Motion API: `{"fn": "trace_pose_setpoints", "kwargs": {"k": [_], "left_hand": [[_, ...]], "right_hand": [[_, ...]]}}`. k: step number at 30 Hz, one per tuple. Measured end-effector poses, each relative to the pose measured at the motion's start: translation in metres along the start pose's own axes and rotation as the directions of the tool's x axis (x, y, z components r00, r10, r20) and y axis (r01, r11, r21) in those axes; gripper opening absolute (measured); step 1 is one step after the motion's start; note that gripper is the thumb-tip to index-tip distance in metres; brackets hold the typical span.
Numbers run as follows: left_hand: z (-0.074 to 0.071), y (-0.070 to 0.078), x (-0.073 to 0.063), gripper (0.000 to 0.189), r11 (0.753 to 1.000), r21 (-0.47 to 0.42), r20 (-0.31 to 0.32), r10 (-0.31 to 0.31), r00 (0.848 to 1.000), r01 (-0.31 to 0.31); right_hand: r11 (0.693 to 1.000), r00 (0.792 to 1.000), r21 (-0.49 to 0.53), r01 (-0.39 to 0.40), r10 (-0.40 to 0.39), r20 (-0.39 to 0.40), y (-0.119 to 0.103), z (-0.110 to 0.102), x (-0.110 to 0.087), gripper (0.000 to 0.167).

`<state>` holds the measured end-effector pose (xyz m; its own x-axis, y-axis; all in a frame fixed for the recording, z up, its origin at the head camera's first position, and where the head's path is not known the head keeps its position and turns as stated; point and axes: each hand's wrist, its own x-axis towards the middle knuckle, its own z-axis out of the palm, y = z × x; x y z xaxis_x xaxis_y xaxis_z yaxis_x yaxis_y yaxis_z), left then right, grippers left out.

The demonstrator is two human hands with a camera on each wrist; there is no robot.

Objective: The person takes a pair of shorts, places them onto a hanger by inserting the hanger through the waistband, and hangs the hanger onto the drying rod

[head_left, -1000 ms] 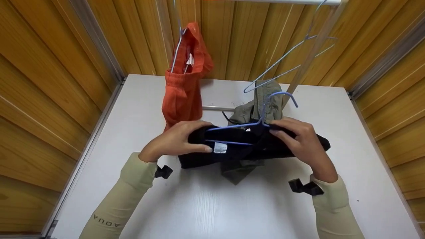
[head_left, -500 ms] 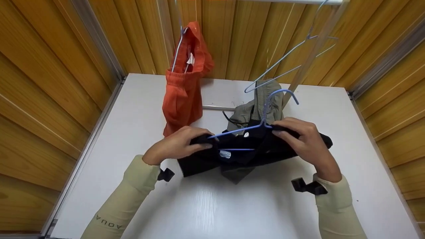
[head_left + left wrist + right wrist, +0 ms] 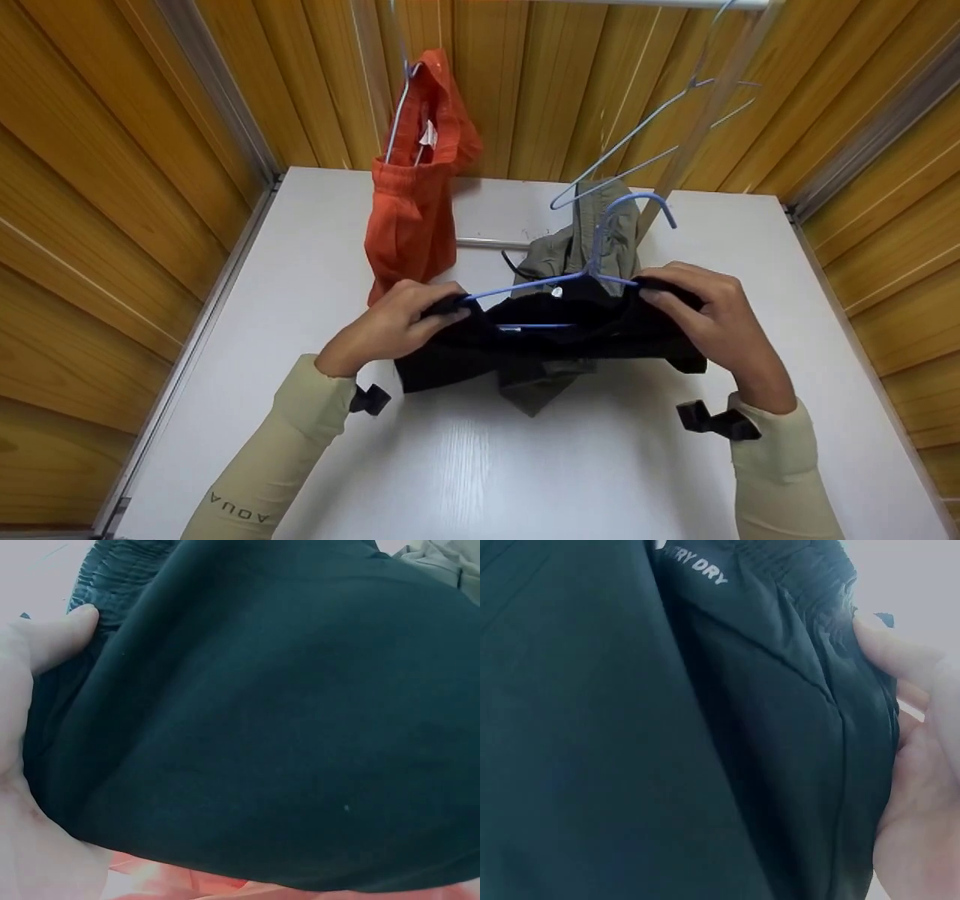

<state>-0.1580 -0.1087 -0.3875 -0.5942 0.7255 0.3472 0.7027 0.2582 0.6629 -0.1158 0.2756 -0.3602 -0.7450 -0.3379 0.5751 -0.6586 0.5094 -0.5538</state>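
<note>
Black garment (image 3: 562,349), waistband (image 3: 806,574) gathered (pale lettering (image 3: 709,571) beside it), sits around the blue hanger (image 3: 594,259); left hand (image 3: 397,321) pinching left of the hanger's hook (image 3: 637,196), right hand (image 3: 709,311) pinching right of it.

Black, possibly navy garment (image 3: 555,351), blue hanger (image 3: 595,259), orange clothing (image 3: 412,217), grey-green cloth (image 3: 547,259), white table (image 3: 465,465)

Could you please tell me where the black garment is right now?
In the head view, the black garment is near the centre, held by the left hand and right hand around the blue hanger, partly hiding the grey-green garment.
</note>
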Motion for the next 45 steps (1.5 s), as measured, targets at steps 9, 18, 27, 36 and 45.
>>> {"fn": "trace_pose_setpoints", "kwargs": {"k": [9, 18, 27, 36, 45], "left_hand": [[-0.004, 0.002, -0.004, 0.011, 0.999, 0.039, -0.049, 0.024, 0.998, -0.023], [-0.001, 0.003, -0.003, 0.012, 0.998, 0.005, -0.027, -0.062, 0.998, 0.063], [0.002, -0.006, -0.006, 0.012, 0.977, -0.038, -0.033, -0.212, 0.977, 0.211], [0.005, -0.014, -0.008, 0.013, 0.934, 0.003, -0.105, -0.355, 0.929, 0.357], [0.009, -0.018, -0.006, 0.015, 0.893, 0.014, -0.22, -0.436, 0.873, 0.45]], "right_hand": [[0.998, 0.997, -0.01, -0.067, 0.066, -0.029, 0.005, -0.007, -0.004, 0.027], [0.977, 0.976, -0.011, -0.213, 0.212, -0.057, 0.008, -0.002, -0.005, 0.029], [0.972, 0.962, -0.042, -0.23, 0.221, -0.158, 0.009, 0.001, -0.002, 0.04], [0.978, 0.964, 0.009, -0.209, 0.207, -0.168, 0.01, 0.003, -0.004, 0.036], [0.976, 0.963, 0.045, -0.212, 0.217, -0.16, 0.014, 0.006, -0.007, 0.033]]}}
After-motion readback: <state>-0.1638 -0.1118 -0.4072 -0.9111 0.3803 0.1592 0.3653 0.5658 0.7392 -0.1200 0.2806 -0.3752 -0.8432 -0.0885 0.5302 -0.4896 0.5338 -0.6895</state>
